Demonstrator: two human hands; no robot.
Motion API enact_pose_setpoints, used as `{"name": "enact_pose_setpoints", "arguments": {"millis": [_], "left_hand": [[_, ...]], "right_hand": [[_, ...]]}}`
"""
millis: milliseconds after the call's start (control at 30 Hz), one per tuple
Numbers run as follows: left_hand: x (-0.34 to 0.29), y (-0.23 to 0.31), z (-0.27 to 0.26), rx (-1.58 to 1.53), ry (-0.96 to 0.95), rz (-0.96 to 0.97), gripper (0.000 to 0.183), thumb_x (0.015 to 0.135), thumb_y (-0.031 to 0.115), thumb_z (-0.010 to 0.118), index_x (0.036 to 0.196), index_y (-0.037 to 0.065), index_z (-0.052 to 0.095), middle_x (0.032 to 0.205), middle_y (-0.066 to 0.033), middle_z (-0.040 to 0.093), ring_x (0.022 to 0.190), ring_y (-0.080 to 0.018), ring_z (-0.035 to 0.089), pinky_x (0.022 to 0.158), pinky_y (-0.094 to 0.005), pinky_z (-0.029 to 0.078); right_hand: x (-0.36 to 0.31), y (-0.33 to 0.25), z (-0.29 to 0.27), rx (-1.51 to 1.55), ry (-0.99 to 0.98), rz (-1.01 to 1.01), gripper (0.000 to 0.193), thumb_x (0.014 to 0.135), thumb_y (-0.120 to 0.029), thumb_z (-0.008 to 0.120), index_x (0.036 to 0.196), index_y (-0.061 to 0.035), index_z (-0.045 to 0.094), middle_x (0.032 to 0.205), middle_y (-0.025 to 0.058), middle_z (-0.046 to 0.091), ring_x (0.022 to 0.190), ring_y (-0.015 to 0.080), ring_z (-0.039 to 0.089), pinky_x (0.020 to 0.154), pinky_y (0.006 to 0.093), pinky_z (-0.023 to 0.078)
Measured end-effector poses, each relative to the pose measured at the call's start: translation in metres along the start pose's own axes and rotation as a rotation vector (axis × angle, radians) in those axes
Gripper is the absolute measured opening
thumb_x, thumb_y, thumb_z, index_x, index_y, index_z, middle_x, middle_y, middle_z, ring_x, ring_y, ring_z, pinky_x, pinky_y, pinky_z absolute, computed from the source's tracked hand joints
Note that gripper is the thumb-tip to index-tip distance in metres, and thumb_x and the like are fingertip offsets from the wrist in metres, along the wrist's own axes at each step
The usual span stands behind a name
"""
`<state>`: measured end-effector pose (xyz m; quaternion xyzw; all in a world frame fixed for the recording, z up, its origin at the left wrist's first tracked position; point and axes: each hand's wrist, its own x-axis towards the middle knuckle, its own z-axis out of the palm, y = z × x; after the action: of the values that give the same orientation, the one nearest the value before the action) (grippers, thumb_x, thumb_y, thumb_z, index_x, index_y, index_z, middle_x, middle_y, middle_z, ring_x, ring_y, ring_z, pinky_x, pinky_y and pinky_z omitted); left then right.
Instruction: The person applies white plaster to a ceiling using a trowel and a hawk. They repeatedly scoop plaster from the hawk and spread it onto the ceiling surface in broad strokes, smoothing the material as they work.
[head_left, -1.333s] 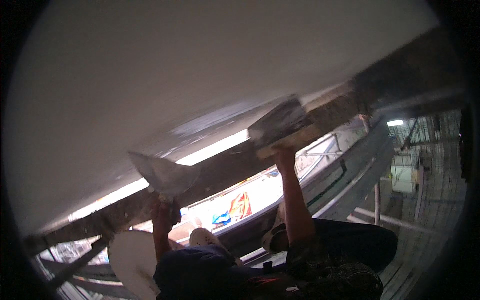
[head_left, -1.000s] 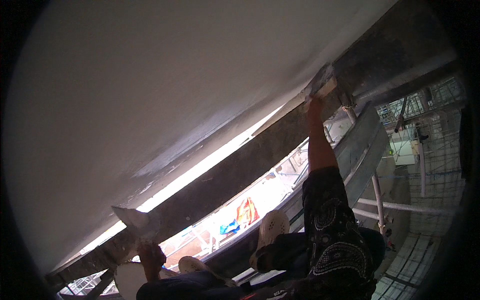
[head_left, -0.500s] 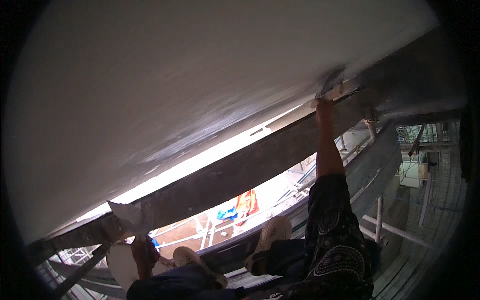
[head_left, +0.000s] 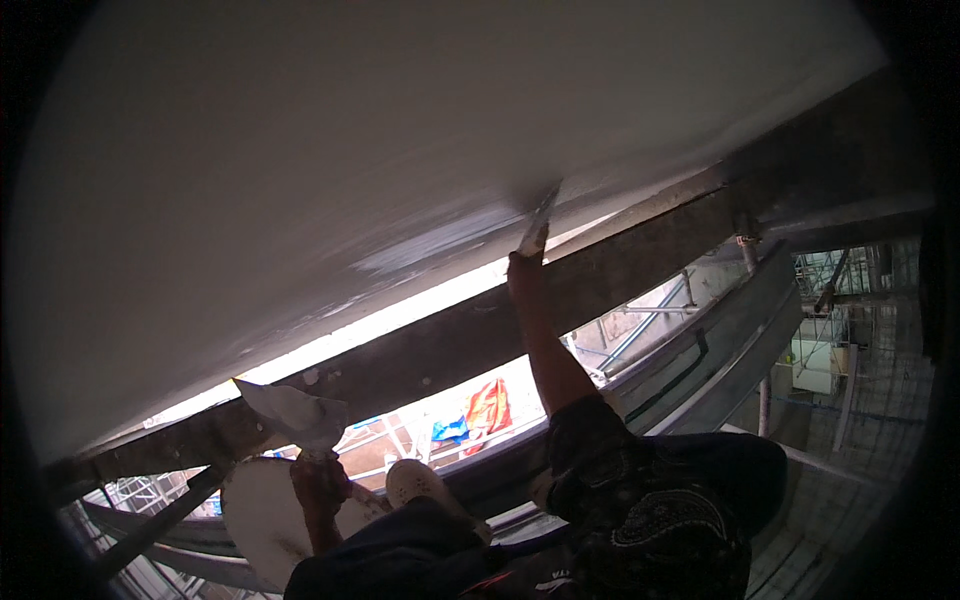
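My right hand is closed round a plastering trowel, whose blade meets the lower part of a large pale wall nearly edge-on. A wet, shiny streak shows on the wall left of the blade. My left hand, lower left, grips a second broad-bladed tool with a whitish blade, pointed at its upper left corner; its handle is mostly hidden in the fingers, so I cannot tell its exact kind. Beside that hand stands a round white container or disc, partly covered by the hand.
A dark plank runs slantwise below the wall, with a bright gap between them. Scaffold poles and grey boards lie to the right. Far below are orange cloth and blue cloth. My light shoe shows near the left hand.
My right hand and the trowel have swept left and down along the wall's lower edge. The left hand and its tool have shifted slightly right, and my legs have moved.
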<state>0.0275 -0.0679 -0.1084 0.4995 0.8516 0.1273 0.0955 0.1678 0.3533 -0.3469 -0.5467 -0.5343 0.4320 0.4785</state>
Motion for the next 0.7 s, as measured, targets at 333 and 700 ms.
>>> {"name": "enact_pose_setpoints", "arguments": {"millis": [333,700], "left_hand": [[-0.06,-0.049,0.013,-0.413,0.086,-0.357,0.007,0.068,0.011,0.05,0.067,0.005,0.052,0.056,-0.0099,0.051,0.052,-0.0304,0.052,0.049,-0.0369,0.041],[-0.029,-0.022,-0.027,-0.313,-0.056,-0.424,0.009,0.071,0.014,0.048,0.073,0.005,0.05,0.063,-0.0135,0.046,0.064,-0.0301,0.048,0.058,-0.041,0.038]], "right_hand": [[-0.182,-0.06,0.114,-0.013,-0.08,0.094,0.029,0.074,-0.017,0.052,0.099,-0.003,0.049,0.096,0.0099,0.05,0.087,0.0218,0.047,0.077,0.0328,0.039],[-0.315,-0.009,0.096,-0.098,-0.844,0.132,0.028,0.079,-0.023,0.052,0.1,-0.0039,0.054,0.101,0.0123,0.052,0.094,0.0236,0.048,0.082,0.0347,0.039]]}}
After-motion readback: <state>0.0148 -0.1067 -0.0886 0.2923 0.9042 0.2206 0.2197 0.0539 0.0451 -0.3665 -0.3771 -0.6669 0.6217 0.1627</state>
